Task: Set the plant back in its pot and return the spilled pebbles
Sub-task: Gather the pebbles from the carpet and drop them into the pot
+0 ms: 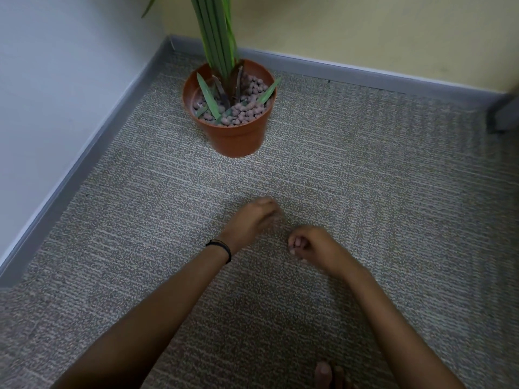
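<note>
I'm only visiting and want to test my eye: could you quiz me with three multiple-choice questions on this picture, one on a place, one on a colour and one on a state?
1. Where does the pot stand?
A. On the carpet, in the room's corner
B. On a table
C. On a windowsill

2. What colour is the pot?
A. White
B. Blue
C. Orange-brown

3. How is the plant?
A. Lying flat on the carpet
B. Upright in the pot
C. Held up in a hand

Answers:
1 A: the pot sits on the carpet, and two runs of skirting meet just behind it.
2 C: its wall and rim are orange-brown.
3 B: its stems rise straight up from the pebbles inside the pot.
</note>
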{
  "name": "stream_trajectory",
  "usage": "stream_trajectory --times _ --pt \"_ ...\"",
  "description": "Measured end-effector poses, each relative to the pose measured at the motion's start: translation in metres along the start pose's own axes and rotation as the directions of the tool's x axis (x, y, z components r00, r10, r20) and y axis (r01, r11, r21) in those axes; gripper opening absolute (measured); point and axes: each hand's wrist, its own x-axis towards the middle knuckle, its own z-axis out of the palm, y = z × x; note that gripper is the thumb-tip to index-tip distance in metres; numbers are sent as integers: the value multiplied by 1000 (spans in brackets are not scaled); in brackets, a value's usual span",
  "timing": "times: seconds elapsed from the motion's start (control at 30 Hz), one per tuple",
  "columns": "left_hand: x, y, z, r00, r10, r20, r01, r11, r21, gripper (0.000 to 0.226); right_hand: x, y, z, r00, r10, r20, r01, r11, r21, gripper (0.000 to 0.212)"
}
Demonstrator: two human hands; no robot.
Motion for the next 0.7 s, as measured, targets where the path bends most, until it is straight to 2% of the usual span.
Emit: stream_trajectory --times 0.07,0.13,0.23,0.33,0.4,0.5,0.63,0.7 --pt "5 1 -13 988 -126 -90 113 984 -137 16 11 -9 -14 998 5 -58 -1 997 71 21" --pt "10 4 -28 947 -257 -194 195 936 -292 17 26 -21 -30 993 -11 -115 27 991 132 18" --pt "22 2 -54 812 -435 -388 255 864 -435 19 49 -43 -56 981 13 -195 43 959 279 12" --pt "37 -9 -84 693 -467 -549 237 867 -439 19 77 -71 -81 963 48 -267 66 912 405 6" --pt "49 -15 -105 646 -472 -600 215 867 -450 19 94 -93 -96 951 40 -307 109 885 452 10" --pt "67 -24 -130 617 -483 -621 213 862 -459 20 121 -119 -110 945 18 -328 132 894 429 13" --pt "80 -30 -143 615 -481 -624 238 868 -435 23 148 -137 -115 930 18 -368 167 869 466 14" --pt "82 -33 -142 658 -511 -553 274 846 -457 38 155 -140 -117 927 23 -375 151 891 429 35"
